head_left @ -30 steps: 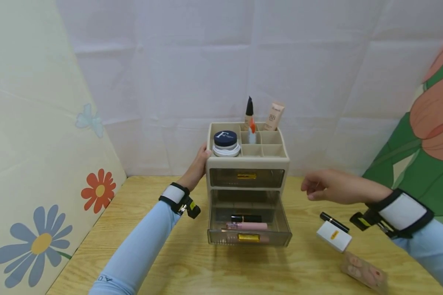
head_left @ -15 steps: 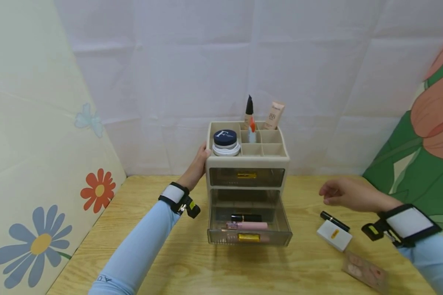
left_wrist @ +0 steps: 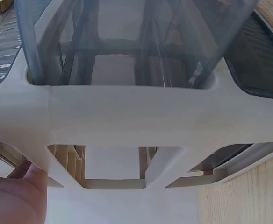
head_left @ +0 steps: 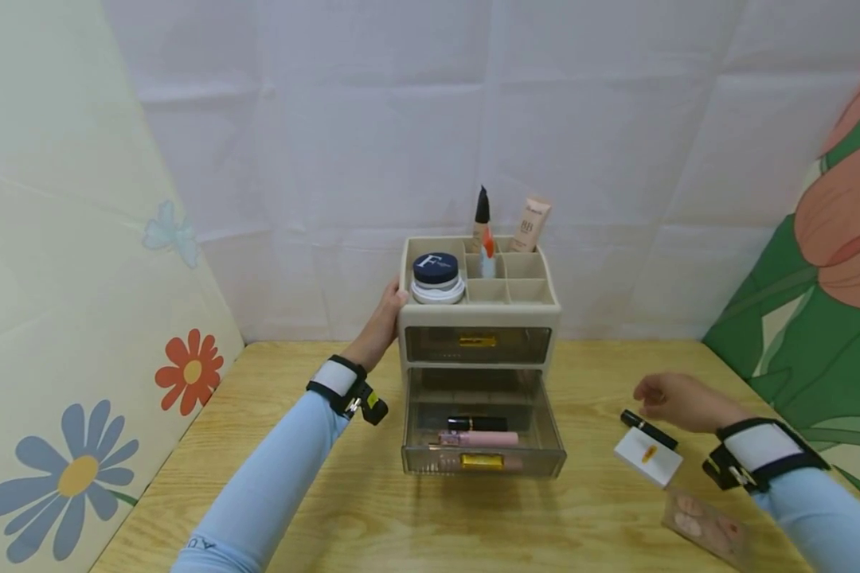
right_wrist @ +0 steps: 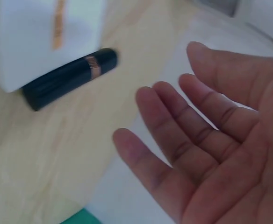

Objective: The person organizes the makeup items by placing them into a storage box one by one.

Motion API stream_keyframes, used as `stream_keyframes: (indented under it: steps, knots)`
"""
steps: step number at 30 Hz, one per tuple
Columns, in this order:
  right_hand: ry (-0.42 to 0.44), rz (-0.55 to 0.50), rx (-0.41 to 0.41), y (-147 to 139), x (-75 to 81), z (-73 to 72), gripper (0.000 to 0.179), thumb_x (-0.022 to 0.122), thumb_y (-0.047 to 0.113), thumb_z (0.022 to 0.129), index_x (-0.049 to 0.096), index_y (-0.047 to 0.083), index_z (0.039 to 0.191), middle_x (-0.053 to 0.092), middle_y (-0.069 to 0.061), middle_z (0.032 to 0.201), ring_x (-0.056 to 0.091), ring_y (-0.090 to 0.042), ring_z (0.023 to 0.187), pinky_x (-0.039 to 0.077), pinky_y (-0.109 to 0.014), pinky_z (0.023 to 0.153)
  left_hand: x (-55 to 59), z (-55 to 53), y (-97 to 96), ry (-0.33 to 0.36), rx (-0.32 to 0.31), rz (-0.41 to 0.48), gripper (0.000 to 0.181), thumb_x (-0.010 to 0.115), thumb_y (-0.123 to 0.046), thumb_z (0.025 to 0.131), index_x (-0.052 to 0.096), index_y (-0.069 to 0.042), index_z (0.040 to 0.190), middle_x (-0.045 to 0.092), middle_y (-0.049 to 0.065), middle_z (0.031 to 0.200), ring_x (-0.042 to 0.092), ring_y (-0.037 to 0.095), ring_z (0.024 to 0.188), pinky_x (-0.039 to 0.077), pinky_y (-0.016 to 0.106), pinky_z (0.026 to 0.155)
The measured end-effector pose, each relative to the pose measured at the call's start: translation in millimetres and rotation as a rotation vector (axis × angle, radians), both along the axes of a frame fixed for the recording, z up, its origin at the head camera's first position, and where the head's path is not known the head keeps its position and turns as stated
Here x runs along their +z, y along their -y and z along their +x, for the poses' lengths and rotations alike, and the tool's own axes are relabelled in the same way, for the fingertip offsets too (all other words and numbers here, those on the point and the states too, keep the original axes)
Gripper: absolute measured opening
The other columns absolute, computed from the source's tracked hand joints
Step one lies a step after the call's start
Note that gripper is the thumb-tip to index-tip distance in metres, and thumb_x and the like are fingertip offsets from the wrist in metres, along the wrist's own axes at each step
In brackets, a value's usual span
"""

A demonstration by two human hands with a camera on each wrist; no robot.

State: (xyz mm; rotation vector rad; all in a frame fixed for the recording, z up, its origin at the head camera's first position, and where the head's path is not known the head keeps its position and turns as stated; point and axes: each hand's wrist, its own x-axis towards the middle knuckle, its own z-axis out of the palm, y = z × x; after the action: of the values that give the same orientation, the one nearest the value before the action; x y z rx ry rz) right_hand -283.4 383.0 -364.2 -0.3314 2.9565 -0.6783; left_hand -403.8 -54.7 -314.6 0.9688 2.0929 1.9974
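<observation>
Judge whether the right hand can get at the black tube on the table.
Likely yes: the right hand looks empty and near, and nothing visible lies between it and the black tube.

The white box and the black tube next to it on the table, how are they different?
The box is white, the tube black. The box is flat and wide, the tube long and slim. Both lie on the table, and both show some gold colour.

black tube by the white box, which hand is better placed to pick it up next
Probably the right hand: it holds nothing and hovers close to the black tube. The left hand touches the left side of the organizer, which stands between it and the tube.
</observation>
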Motion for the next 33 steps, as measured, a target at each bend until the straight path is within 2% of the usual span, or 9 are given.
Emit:
stream_keyframes:
  steps: [3,9,16,21,33]
  knots:
    - [-0.006,-0.001,-0.019,-5.0,-12.2,-3.4,0.021,0.067,0.002,0.087,0.06,-0.011,0.102,0.064,-0.021,0.097,0.061,-0.038,0.091,0.051,-0.048,0.074,-1.3,-0.3,0.6,0.002,0.002,-0.003,0.065,0.028,-0.042,0.098,0.008,-0.016,0.154,0.02,0.012,0.152,0.027,0.029,0.134,0.025,0.056,0.107]
    - [-0.024,0.041,-0.038,-12.8,-28.5,-7.6,0.022,0.066,0.003,0.087,0.06,-0.012,0.102,0.064,-0.019,0.092,0.061,-0.035,0.086,0.051,-0.046,0.069,-2.2,-0.3,0.8,0.001,-0.036,0.019,0.064,0.024,-0.04,0.1,0.004,-0.015,0.155,0.016,0.014,0.153,0.026,0.029,0.134,0.024,0.055,0.108]
    - [-0.004,0.06,-0.061,-17.3,-37.5,-9.9,0.025,0.068,0.005,0.087,0.06,-0.013,0.102,0.062,-0.015,0.09,0.06,-0.03,0.083,0.05,-0.044,0.068,0.3,1.0,-0.5,0.024,-0.041,0.04,0.062,0.024,-0.037,0.101,0.004,-0.012,0.154,0.016,0.018,0.153,0.026,0.031,0.133,0.023,0.054,0.108]
    - [0.007,0.053,-0.069,-18.7,-44.9,-11.9,0.024,0.068,0.004,0.086,0.059,-0.014,0.1,0.061,-0.013,0.086,0.058,-0.026,0.079,0.049,-0.041,0.066,-0.8,0.3,-0.4,0.006,-0.025,0.031,0.065,0.027,-0.041,0.099,0.008,-0.013,0.154,0.02,0.016,0.151,0.029,0.03,0.131,0.026,0.054,0.107]
    - [0.033,0.066,-0.089,-19.7,-57.8,-14.7,0.022,0.068,0.001,0.085,0.059,-0.014,0.099,0.063,-0.016,0.088,0.06,-0.031,0.082,0.05,-0.045,0.069,-1.5,-0.7,-0.8,-0.006,-0.032,0.045,0.065,0.028,-0.041,0.097,0.011,-0.011,0.153,0.024,0.017,0.148,0.032,0.029,0.129,0.028,0.052,0.105]
